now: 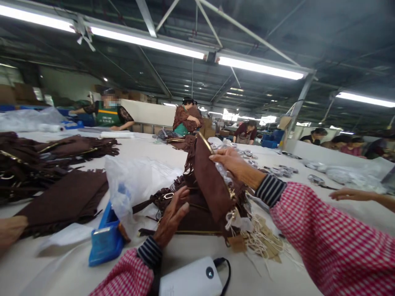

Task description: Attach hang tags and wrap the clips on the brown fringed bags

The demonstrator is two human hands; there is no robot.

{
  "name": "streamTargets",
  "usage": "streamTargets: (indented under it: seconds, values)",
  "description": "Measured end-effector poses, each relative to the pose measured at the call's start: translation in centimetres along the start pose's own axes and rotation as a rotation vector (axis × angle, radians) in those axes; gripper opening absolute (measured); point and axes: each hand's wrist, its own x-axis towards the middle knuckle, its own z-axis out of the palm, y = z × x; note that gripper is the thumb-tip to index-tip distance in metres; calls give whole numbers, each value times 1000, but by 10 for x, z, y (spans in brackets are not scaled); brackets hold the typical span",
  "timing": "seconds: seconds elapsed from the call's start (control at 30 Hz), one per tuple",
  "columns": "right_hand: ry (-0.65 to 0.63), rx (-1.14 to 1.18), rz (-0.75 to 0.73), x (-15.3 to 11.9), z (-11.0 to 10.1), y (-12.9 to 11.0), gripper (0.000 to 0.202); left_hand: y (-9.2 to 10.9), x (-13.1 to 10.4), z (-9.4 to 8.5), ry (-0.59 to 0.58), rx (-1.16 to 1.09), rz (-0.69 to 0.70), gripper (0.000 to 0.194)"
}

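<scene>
My right hand (236, 166) grips a dark brown fringed bag (208, 181) by its gold-coloured top edge and tilts it up. Clear plastic shows at the bag's opening beneath my fingers. Lower and to the left, my left hand (174, 216) is open, fingers apart, by a brown bag (197, 220) lying flat under the raised one. A strap with a metal ring (168, 196) lies beside that hand. Tan paper tags on white strings (265, 238) are heaped just right of the bags. Whether my left hand touches the lower bag, I cannot tell.
A blue tape dispenser (106, 242) and crumpled clear plastic (138, 176) are on the left. A white power bank (191, 279) with a black cable lies in front. More brown bags (68, 193) are piled far left. Other people's hands (352, 194) reach in from both sides.
</scene>
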Motion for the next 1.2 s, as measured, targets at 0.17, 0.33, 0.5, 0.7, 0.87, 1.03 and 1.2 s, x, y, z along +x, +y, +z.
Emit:
streamTargets:
  seconds: [0.17,0.33,0.5,0.7,0.87,1.03,1.2]
  values:
    - [-313,78,81,-7,105,36,17,-1,5,-11,38,-725,-293,65]
    - [-515,104,76,-6,131,56,16,-8,11,-27,135,-1000,-403,61]
    - [-444,-5,212,6,98,87,16,-14,13,-33,240,-1017,-412,60]
    - [-431,-14,149,-3,107,115,20,-21,10,-31,256,-1011,-423,55]
    - [-360,-61,31,-3,92,108,26,-14,11,-33,269,-1001,-398,52]
    - [-290,6,238,-14,58,100,41,0,8,-37,245,-1035,-417,50]
    - [-476,454,491,-34,64,81,45,5,8,-33,62,-1087,-447,50]
